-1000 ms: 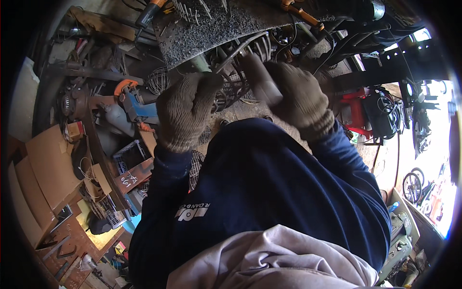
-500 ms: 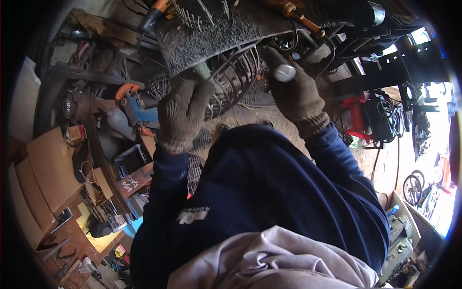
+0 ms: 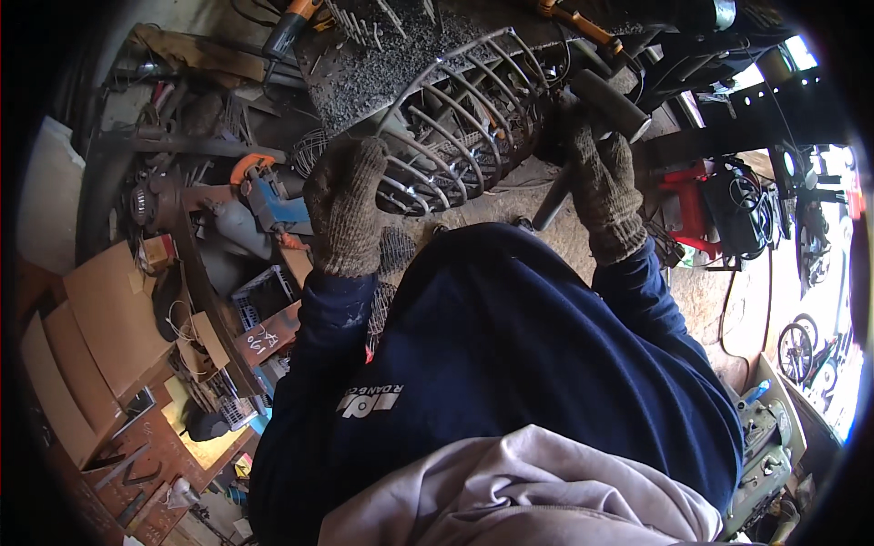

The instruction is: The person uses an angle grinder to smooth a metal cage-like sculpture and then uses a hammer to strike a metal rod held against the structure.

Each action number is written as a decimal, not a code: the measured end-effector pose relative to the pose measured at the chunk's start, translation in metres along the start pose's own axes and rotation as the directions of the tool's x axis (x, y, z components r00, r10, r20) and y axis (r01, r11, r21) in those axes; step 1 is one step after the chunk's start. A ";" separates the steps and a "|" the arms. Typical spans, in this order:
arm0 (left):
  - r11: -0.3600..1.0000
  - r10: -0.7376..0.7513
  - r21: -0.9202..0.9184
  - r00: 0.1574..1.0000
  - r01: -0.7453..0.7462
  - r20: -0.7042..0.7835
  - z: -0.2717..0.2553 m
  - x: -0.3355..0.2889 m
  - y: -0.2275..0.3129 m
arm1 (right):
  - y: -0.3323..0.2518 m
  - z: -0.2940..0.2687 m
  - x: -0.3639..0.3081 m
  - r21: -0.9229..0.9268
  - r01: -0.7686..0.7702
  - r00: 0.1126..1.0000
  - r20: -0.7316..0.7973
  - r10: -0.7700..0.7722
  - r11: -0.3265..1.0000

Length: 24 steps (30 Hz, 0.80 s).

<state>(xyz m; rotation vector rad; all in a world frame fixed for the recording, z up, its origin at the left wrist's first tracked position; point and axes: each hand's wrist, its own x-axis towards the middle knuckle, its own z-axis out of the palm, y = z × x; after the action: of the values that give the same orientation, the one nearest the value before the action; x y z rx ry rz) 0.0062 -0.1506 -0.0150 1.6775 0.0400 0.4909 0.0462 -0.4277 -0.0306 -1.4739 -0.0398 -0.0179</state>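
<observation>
My left hand [image 3: 346,205], in a knitted work glove, is closed on the near left end of a curved metal rod cage [image 3: 466,84]. The cage has rib-like bars along a bent outer rod, and it is tilted up in front of the table edge. My right hand [image 3: 605,196], also gloved, is closed around a hammer [image 3: 612,105]. The hammer's thick cylindrical head is raised on the far side of the hand, and its handle slants down toward me. A gap separates the hammer head from the cage. The glove hides part of the handle.
Dark grit and upright metal pins cover the metal worktable [image 3: 350,91] ahead. An orange-and-black power tool [image 3: 293,25] lies at its left. Also left are a blue-and-orange tool [image 3: 273,200] and cardboard boxes [image 3: 118,309]. A red stand [image 3: 687,214] with cables is at right.
The cage has swung up and outward in my left hand, showing its ribs more fully. My right hand has moved right and turned, bringing the hammer's head and handle into side view.
</observation>
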 end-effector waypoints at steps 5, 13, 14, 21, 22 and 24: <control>0.990 0.048 0.133 0.999 -0.051 0.021 -0.004 0.003 -0.006 | -0.004 0.000 -0.001 -0.014 0.103 0.990 -0.093 -0.103 0.995; 0.863 0.346 0.293 0.904 -0.412 0.253 0.001 0.006 -0.007 | -0.010 -0.003 -0.003 0.048 -0.007 0.998 -0.064 0.010 0.999; 0.924 0.228 0.257 0.947 -0.284 0.228 0.001 0.005 -0.008 | -0.008 -0.001 -0.002 0.063 -0.030 0.995 -0.089 0.036 0.998; 0.920 -0.037 0.384 0.957 -0.080 0.289 -0.003 0.008 -0.015 | -0.005 -0.002 0.005 0.207 -0.094 0.975 -0.180 0.133 0.974; 0.860 -0.028 0.489 0.943 -0.147 0.332 -0.004 0.009 -0.014 | -0.005 -0.002 0.006 0.222 -0.089 0.976 -0.175 0.129 0.971; 0.954 -0.283 0.165 0.930 0.249 0.235 0.001 0.014 -0.006 | -0.007 0.000 0.007 0.252 -0.077 0.980 -0.158 0.120 0.965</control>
<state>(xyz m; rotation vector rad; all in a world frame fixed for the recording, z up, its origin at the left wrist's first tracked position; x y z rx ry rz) 0.0202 -0.1460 -0.0165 1.8209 0.1121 0.0649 0.0530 -0.4278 -0.0233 -1.2210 0.1670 -0.0571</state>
